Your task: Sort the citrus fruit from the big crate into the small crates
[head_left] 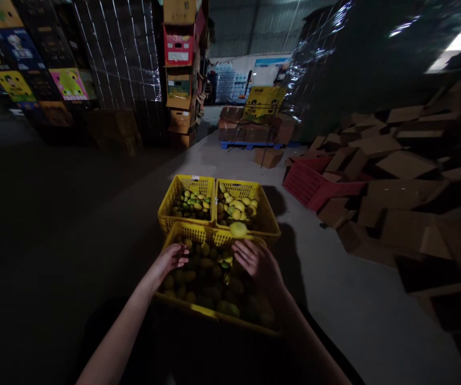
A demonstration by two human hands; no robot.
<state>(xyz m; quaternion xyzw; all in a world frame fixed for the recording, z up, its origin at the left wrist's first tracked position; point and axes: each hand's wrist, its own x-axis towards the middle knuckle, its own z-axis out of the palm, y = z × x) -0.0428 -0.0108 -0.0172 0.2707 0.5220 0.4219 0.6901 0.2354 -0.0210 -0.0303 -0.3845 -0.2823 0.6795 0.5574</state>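
My left hand (171,258), fingers apart and holding nothing, hovers over the left side of the near yellow crate (204,313). This crate is full of shaded yellow-green lemons (206,263). Above its right side is my right hand (252,260), fingers stretched out and loosely spread. A single blurred lemon (238,230) appears just beyond those fingertips, apart from them, near the rim of the far right crate (270,219). Brighter yellow lemons (238,206) lie in that crate. Greener, smaller-looking fruit (195,200) sits in the far left crate (166,206).
Flattened and open cardboard boxes (407,198) pile up on the right, beside a tipped red crate (306,184). Behind stand a blue pallet (250,144) with cartons and a tall box stack (180,85). Grey concrete floor (134,176) surrounds the crates.
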